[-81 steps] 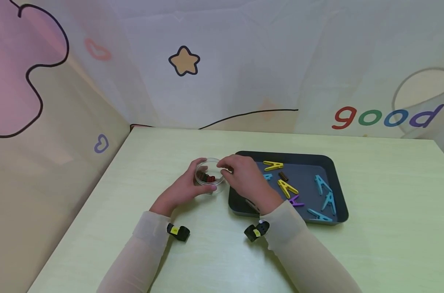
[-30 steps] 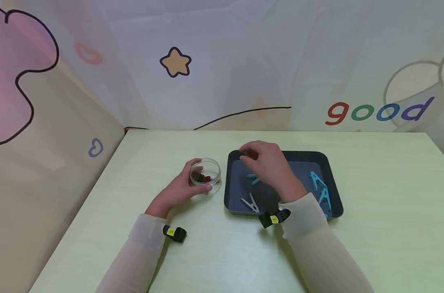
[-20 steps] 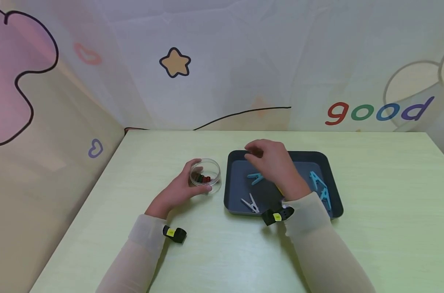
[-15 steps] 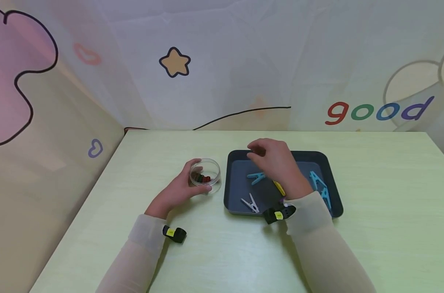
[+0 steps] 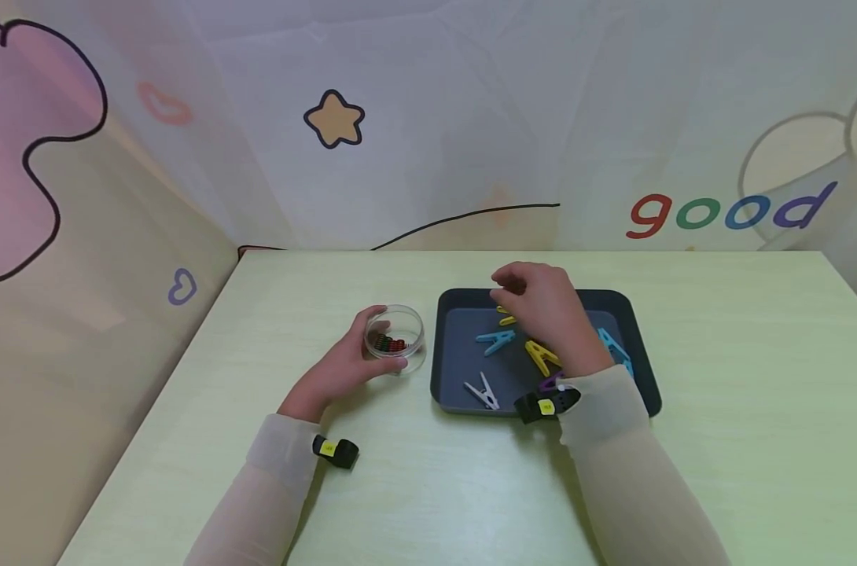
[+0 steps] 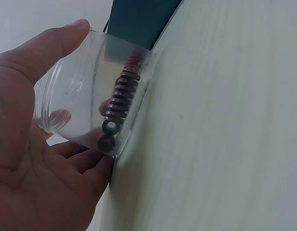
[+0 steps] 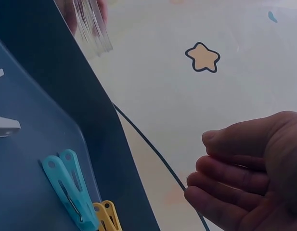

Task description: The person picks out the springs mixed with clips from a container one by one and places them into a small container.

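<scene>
My left hand point(image 5: 347, 358) grips a clear round plastic jar point(image 6: 76, 91) by its sides, thumb on one side and fingers on the other. Red and dark coil springs point(image 6: 122, 98) lie inside at its bottom. My right hand point(image 5: 545, 306) hovers over the back part of the dark grey tray point(image 5: 464, 358). Its fingers are loosely bent, and the right wrist view shows nothing between thumb and fingertips. Below it in the tray lie spring clips: a blue clip point(image 5: 495, 340), a yellow clip point(image 5: 540, 356), a white clip point(image 5: 483, 391) and a partly covered purple clip point(image 5: 550, 383).
Another yellow clip point(image 5: 506, 317) sits near the tray's back wall, partly behind the right hand. More blue clips point(image 5: 615, 350) lie on the tray's right side, partly hidden by the forearm. A printed backdrop point(image 5: 435, 126) stands behind the pale table point(image 5: 414, 487).
My right hand has left the jar's rim and moved right, over the tray, uncovering the white and blue clips. The left hand still holds the jar in about the same place.
</scene>
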Tool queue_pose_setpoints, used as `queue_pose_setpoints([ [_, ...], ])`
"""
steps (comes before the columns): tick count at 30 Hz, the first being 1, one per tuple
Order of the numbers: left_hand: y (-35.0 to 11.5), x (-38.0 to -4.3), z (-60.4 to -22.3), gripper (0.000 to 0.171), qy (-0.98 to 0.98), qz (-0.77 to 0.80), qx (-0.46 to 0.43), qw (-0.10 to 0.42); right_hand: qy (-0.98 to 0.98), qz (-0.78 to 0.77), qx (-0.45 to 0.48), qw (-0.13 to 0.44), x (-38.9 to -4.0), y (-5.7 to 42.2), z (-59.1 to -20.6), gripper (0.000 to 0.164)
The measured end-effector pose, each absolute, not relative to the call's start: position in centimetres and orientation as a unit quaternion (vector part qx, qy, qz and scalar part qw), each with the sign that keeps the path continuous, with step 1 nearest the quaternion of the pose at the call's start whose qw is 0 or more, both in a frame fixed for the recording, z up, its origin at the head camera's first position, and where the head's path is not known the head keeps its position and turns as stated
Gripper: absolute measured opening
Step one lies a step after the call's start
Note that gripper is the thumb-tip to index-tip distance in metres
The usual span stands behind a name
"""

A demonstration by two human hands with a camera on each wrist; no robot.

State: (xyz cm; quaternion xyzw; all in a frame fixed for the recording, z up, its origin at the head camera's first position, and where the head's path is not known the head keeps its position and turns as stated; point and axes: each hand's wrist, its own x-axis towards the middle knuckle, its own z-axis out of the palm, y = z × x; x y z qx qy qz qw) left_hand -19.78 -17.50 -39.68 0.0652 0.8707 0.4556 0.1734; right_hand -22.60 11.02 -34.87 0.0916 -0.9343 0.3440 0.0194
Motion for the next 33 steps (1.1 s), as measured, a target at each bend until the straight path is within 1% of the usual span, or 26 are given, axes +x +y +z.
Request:
queue_pose_setpoints([
  [5, -18.4, -20.9, -42.2, 0.088, 0.874, 0.454, 0.068, 0.158, -0.937, 0.342, 0.073, 0.005, -23.0, 11.3, -35.2, 0.032],
  [14, -18.5, -20.8, -42.0, 0.089, 0.875, 0.450, 0.065, 0.168, -0.941, 0.334, 0.054, -0.008, -23.4, 11.9, -35.6, 0.032],
  [33, -18.1, -20.7, -41.9, 0.090, 0.872, 0.457, 0.067, 0.162, -0.947, 0.316, 0.044, -0.046, -23.8, 13.4, -36.3, 0.030],
])
